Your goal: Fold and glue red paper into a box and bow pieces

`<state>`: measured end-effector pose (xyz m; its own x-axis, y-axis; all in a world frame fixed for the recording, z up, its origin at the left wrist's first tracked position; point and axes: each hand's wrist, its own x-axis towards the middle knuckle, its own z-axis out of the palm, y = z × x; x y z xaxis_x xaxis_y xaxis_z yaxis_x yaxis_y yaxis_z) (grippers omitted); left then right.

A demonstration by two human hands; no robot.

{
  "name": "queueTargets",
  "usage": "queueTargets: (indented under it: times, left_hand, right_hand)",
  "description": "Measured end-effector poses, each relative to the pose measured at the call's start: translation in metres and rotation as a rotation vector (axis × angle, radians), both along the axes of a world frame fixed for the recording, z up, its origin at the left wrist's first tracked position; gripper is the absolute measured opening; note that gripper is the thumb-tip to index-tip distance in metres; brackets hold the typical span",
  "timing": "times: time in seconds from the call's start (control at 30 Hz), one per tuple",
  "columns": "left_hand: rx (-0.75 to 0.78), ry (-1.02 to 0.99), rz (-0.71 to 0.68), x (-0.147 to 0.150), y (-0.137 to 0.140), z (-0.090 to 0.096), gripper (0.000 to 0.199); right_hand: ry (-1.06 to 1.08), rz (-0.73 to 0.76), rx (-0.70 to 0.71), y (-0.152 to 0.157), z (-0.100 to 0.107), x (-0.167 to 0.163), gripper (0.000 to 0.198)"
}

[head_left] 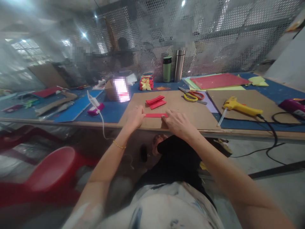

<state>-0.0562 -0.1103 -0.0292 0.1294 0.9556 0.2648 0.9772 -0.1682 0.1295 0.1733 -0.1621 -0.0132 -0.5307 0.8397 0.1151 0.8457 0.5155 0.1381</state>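
Observation:
A narrow red paper strip lies flat across the brown cardboard sheet in front of me. My left hand grips its left end, fingers closed together. At the right end, my right hand has its fingers closed on the strip, pressing it near the cardboard's front edge. Just beyond the strip rests a folded red paper piece, touched by neither hand. Scissors with yellow and red handles lie farther right on the cardboard.
A yellow glue gun with a black cord lies on more cardboard at right. Behind stand a green tumbler and a steel flask. Coloured sheets are stacked back right. A lit phone and a purple power adapter are left.

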Motion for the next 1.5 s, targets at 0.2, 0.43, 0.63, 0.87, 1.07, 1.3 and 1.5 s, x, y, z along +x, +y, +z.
queueTargets:
  times: [0.2,0.43,0.63,0.87,1.07,1.3,1.5]
  left_hand:
    - [0.226,0.202,-0.390,-0.011,-0.005,-0.011,0.024]
    - [0.227,0.337,-0.390,-0.009,-0.029,-0.011,0.035]
    - [0.186,0.372,-0.354,0.004,-0.034,-0.006,0.040]
    - [0.151,0.428,-0.287,0.013,-0.041,-0.001,0.042]
    - [0.137,0.431,-0.286,0.023,-0.046,-0.001,0.052]
    - [0.075,0.485,-0.266,0.032,-0.045,0.004,0.059]
    - [0.088,0.611,-0.253,0.033,-0.048,0.006,0.066]
  right_hand:
    - [0.015,-0.001,0.000,0.000,0.000,-0.001,0.042]
    - [0.018,0.007,0.014,-0.002,0.000,0.000,0.039]
    - [0.026,0.000,-0.007,-0.001,-0.001,0.000,0.039]
    - [0.039,-0.003,0.000,-0.001,-0.003,0.000,0.039]
    - [0.037,-0.004,0.005,-0.002,-0.001,0.000,0.038]
    - [0.033,-0.002,0.005,-0.002,-0.002,0.000,0.038]
    - [0.042,-0.004,0.015,-0.004,-0.001,-0.001,0.038]
